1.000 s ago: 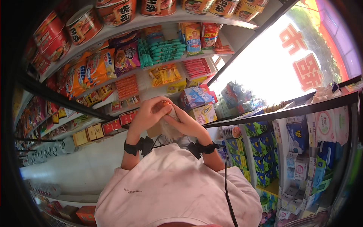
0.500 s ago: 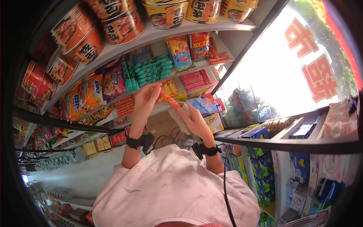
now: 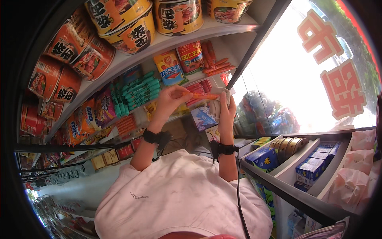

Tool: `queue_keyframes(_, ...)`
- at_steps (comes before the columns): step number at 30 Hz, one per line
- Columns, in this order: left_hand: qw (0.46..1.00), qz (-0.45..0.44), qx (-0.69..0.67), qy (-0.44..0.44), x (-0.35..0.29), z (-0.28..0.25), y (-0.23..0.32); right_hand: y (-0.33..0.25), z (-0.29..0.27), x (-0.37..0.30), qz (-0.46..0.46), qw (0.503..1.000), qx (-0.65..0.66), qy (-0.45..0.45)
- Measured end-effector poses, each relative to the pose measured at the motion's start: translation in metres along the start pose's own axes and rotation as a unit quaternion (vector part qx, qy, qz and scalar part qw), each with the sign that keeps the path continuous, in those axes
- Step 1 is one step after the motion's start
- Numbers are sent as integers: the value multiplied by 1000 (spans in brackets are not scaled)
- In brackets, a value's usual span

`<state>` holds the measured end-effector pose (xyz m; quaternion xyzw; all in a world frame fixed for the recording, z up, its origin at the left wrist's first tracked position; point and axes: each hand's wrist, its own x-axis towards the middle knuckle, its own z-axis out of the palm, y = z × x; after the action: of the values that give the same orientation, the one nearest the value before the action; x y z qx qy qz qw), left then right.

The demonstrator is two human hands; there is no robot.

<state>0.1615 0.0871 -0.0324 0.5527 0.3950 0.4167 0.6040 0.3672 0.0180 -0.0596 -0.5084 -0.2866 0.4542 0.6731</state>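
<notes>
Fingers of the left hand (image 3: 171, 99) grasp one end of an orange-wrapped sausage stick (image 3: 203, 96); the right hand (image 3: 227, 113) clasps a beige cloth (image 3: 215, 108) at its other end.

"Any daylight in there?"
"Yep, pours in through a big window (image 3: 278, 67) on the right, totally blown out, red lettering (image 3: 346, 89) across it."
"And furniture?"
"Mostly white shelving (image 3: 223, 32) with a dark upright (image 3: 258, 44), plus a divided shelf unit (image 3: 286, 193) below the window, pale panel (image 3: 91, 175) lower left."
</notes>
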Motion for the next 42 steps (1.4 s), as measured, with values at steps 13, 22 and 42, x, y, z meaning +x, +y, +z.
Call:
queue_keyframes(13,986,41,-119,109,62,34,-5,-12,-3,24,-48,994,-58,-81)
queue_keyframes(22,995,34,92,9,62,7,-53,53,-31,88,-21,993,-109,43)
queue_keyframes(42,892,110,414,146,38,-39,-71,84,15,101,-100,990,-17,99)
